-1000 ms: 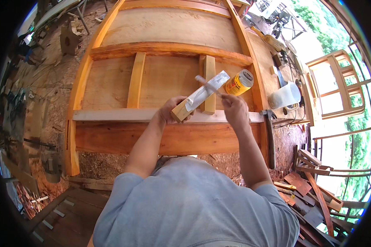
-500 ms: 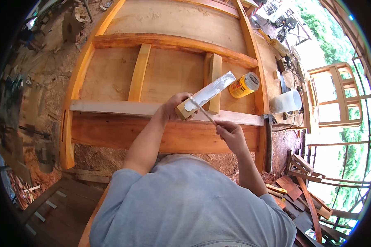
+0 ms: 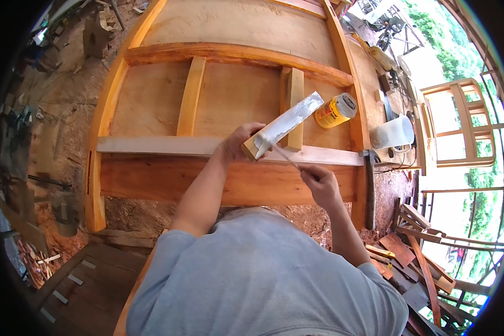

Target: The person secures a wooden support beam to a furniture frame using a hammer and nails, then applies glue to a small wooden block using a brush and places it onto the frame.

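Observation:
My left hand (image 3: 242, 143) is closed around the near end of a short wooden block (image 3: 251, 149). White paste (image 3: 288, 120) coats most of the block's upper face, thinner towards the near end. In my right hand (image 3: 321, 185) I pinch a thin stick (image 3: 287, 158), slightly blurred, whose far tip touches the pasted face close to my left fingers. A yellow jar with a grey lid (image 3: 336, 111) stands just beyond the block, on the panel of a large wooden frame (image 3: 229, 54). The block is held tilted above the frame's whitish near rail (image 3: 157, 145).
Two short crosspieces, one a pale batten (image 3: 295, 106), divide the frame's near section. A hammer (image 3: 369, 190) hangs at its right edge. Beyond lies a bench with a translucent plastic container (image 3: 393, 133). Wood offcuts (image 3: 414, 257) are piled at the lower right.
The stick's tip has shifted down the block towards its near end, and the paste reaches further there. My right hand has moved slightly right and down. The view has shifted slightly.

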